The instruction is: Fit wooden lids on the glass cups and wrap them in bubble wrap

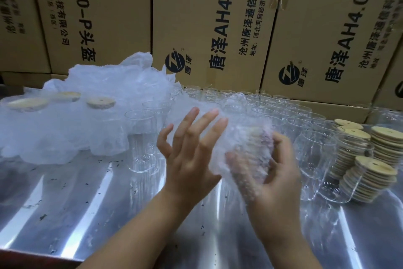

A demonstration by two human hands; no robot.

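Note:
A glass cup with a wooden lid, covered in bubble wrap (244, 144), is held above the table in the middle of the view. My right hand (274, 166) grips it from the right, fingers curled round its lower part. My left hand (187, 148) lies against the wrap's left side with its fingers straight and spread. Several bare glass cups (257, 105) stand in rows behind. At the right, wooden lids (383, 144) are stacked in piles. At the left stand wrapped cups with lids (100, 116).
The shiny metal table (109, 199) reaches a near edge at the lower left. A loose heap of bubble wrap (122, 79) lies at the back left. One bare glass (141, 138) stands just left of my hands. Large cardboard boxes (218, 29) wall off the back.

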